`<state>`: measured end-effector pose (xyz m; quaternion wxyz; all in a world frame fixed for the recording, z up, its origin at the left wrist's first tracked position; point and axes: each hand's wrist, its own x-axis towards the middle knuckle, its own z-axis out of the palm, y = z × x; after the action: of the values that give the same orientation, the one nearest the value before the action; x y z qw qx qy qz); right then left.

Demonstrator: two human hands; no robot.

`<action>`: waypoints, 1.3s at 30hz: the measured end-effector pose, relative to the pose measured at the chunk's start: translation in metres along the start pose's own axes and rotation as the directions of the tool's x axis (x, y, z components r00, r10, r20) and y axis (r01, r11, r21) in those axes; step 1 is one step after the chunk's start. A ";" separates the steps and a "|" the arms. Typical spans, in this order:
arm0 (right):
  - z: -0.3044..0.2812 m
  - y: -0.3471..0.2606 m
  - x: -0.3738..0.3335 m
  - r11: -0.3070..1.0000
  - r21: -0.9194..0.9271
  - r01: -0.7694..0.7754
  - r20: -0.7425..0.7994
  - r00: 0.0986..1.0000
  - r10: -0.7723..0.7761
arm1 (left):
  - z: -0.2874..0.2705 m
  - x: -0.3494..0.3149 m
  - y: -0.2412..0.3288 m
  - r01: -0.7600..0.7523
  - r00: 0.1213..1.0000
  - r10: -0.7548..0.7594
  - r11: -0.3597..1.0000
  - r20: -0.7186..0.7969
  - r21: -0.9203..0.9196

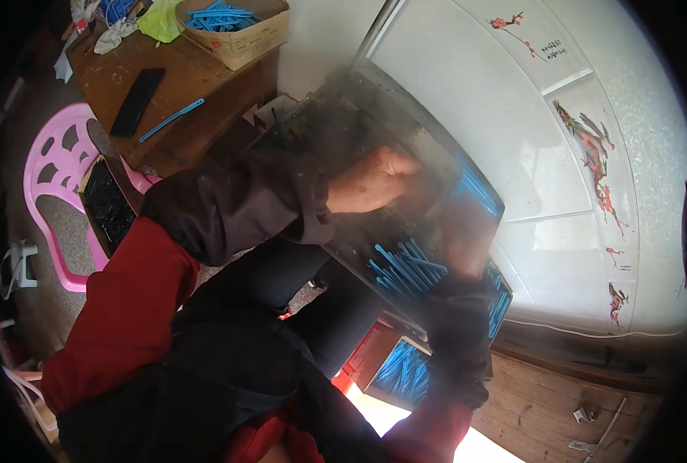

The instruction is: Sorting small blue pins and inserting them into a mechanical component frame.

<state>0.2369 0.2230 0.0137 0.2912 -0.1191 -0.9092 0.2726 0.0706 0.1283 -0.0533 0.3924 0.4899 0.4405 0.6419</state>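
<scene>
My left hand (374, 179) is over the dark worktop (313, 127), its fingers curled closed. Whatever they may hold is hidden. My right hand (465, 235), smeared by motion, is to its right, near some blue plastic sticks (478, 189) at the worktop's far right edge. Whether it grips any of them cannot be made out. Just left of my right wrist lies a loose pile of slim blue sticks (409, 268) with rounded ends. More blue sticks (499, 302) show beyond my right forearm.
Below the worktop stands a box (373, 361) of blue sticks. On the brown desk (96, 83) are a cardboard box (243, 48) of blue sticks, a black flat bar (137, 100) and a single blue stick (172, 120). A pink chair (41, 166) holds a box of black pieces (106, 202).
</scene>
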 end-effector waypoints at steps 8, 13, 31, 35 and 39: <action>-0.030 0.049 -0.024 0.991 -0.059 -0.121 0.260 0.956 0.132 | 0.000 -0.007 0.005 -0.044 0.999 0.043 0.999 0.020 0.018; -0.002 0.070 -0.040 0.732 -0.641 0.233 0.235 0.967 -0.102 | 0.003 -0.009 0.011 -0.033 0.999 0.037 0.988 -0.020 0.150; 0.009 0.013 -0.020 0.911 0.273 -0.309 0.009 0.948 0.319 | 0.005 0.000 0.004 -0.054 0.992 0.057 0.998 -0.111 0.031; 0.005 0.014 -0.011 0.979 0.148 -0.138 0.028 0.990 0.135 | 0.004 0.001 -0.012 -0.078 0.990 0.084 0.995 -0.115 0.056; -0.003 0.011 -0.001 0.999 -0.045 -0.008 0.064 0.998 0.011 | 0.001 0.003 -0.008 -0.073 0.989 0.104 0.962 -0.106 0.263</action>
<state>0.2406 0.2328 0.0093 0.2580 -0.1210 -0.9234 0.2572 0.0714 0.1335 -0.0599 0.2689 0.5170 0.5206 0.6240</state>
